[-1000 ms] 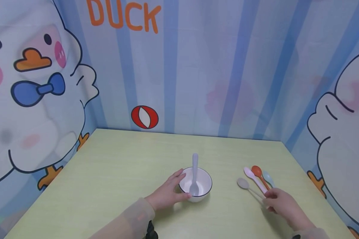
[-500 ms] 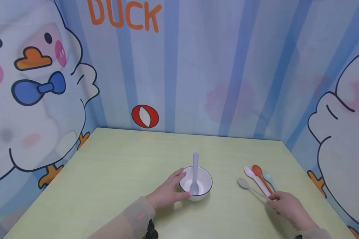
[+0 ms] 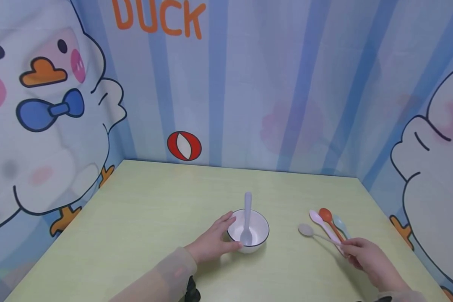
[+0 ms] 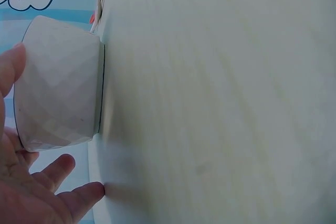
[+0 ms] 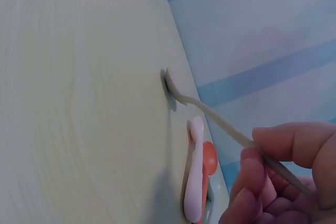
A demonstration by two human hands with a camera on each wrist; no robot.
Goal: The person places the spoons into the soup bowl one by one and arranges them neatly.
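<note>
One blue striped backdrop (image 3: 245, 84) with cartoon ducks is standing behind a pale yellow-green table (image 3: 154, 197). At the table, the left hand (image 3: 211, 243) is gripping the side of a round bowl (image 3: 252, 249), with the thumb on the near side, while the right hand (image 3: 370, 258) is pinching a greyish spoon (image 5: 226, 124). The bowl is resting near the middle, showing a white faceted wall and a thin dark rim. Inside it, a lilac spoon (image 3: 248, 209) is leaning, its handle rising past the far rim. The greyish spoon is tilting head-down, showing an oval head and a slim handle; whether it is touching the table, I cannot tell. Just beside it, a pink spoon (image 5: 194, 187), an orange spoon (image 5: 209, 157) and a partly hidden pale blue spoon (image 3: 339, 223) are lying close together.
</note>
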